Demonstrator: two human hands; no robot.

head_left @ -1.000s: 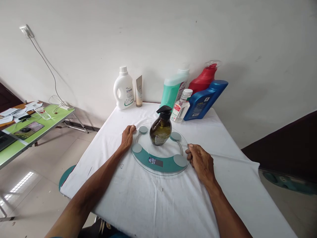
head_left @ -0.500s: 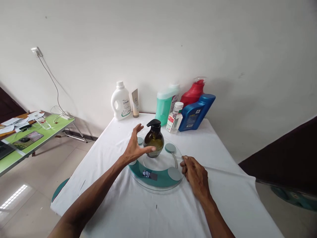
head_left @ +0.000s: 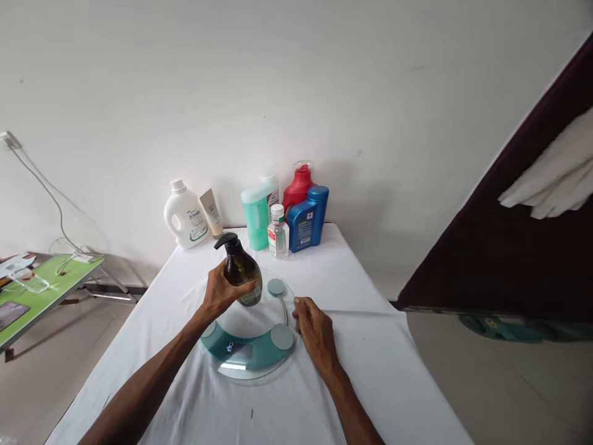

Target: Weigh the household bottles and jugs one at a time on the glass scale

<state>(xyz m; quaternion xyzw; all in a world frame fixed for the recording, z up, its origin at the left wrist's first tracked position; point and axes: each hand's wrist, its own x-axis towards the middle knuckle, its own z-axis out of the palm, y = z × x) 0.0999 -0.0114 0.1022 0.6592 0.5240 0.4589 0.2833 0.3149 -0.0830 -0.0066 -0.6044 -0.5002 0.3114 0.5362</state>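
My left hand [head_left: 219, 295] is wrapped round a dark, brownish-green pump bottle [head_left: 243, 269] with a black pump head. The bottle leans to the left over the round glass bathroom scale [head_left: 262, 350]; whether its base still touches the glass I cannot tell. The scale has a teal band with a lit display, whose digits are too small to read surely. At the scale's right edge, my right hand [head_left: 315, 327] is closed, its curled fingers and thumb on the rim.
Along the wall stand a white jug [head_left: 186, 216], a beige tube [head_left: 211, 213], a green bottle [head_left: 256, 216], a clear bottle [head_left: 278, 238], a red bottle [head_left: 299, 185] and a blue jug [head_left: 306, 222]. A white cloth [head_left: 365, 364] covers the table. A green table [head_left: 55, 278] stands left.
My left hand has closed round the pump bottle, which was upright on the scale and now tilts left. My right hand stays at the scale's rim. The camera view has turned right.
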